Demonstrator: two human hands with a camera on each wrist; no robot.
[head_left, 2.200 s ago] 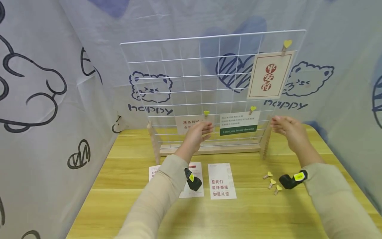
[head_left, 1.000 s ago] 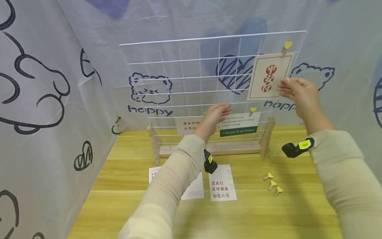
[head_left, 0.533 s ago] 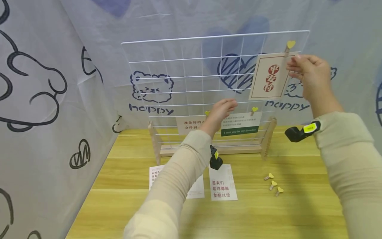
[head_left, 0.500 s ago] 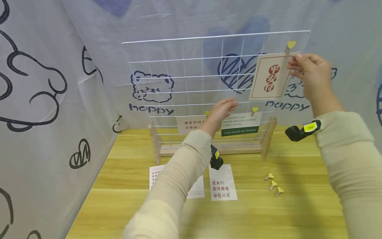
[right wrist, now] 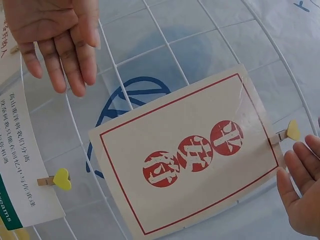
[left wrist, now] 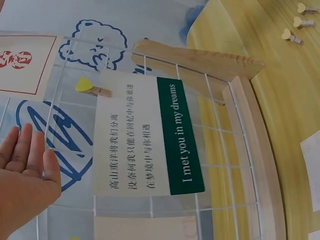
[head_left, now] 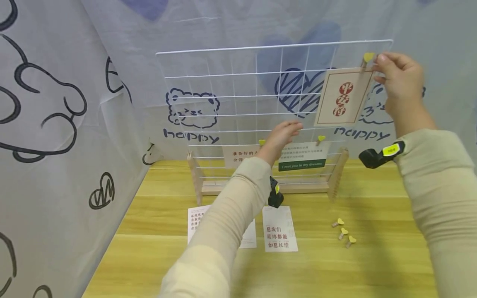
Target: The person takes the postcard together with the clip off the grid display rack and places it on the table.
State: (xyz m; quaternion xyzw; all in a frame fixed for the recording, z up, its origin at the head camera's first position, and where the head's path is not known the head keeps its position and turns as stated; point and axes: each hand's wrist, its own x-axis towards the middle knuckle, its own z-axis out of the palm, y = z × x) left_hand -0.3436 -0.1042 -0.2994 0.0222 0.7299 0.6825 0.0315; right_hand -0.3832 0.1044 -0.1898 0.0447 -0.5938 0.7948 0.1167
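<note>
A white wire grid (head_left: 208,50) stands upright in a wooden base (head_left: 264,188). From its upper right hangs a red-bordered card (head_left: 342,97), held by a clothespin with a yellow heart (head_left: 368,57). My right hand (head_left: 404,80) is beside that clothespin, fingertips right at the heart; in the right wrist view a gap shows between thumb and fingers. My left hand (head_left: 280,138) hovers before the grid with relaxed fingers, holding nothing. Close to it, a green-and-white card (left wrist: 135,140) hangs from another heart clothespin (left wrist: 92,89). A pale card (head_left: 234,156) is partly hidden behind my left hand.
On the yellow wood-grain table (head_left: 309,273) lie several printed cards, one in plain sight (head_left: 280,229) and others partly under my left sleeve (head_left: 220,240). Three loose heart clothespins (head_left: 343,233) lie at the right. A patterned cloth (head_left: 123,25) hangs behind and to the left.
My right hand has risen from beside the base's right post, along the red-bordered card's edge, to its clothespin. My left hand has moved up and right, from the pale card toward the green-and-white one.
</note>
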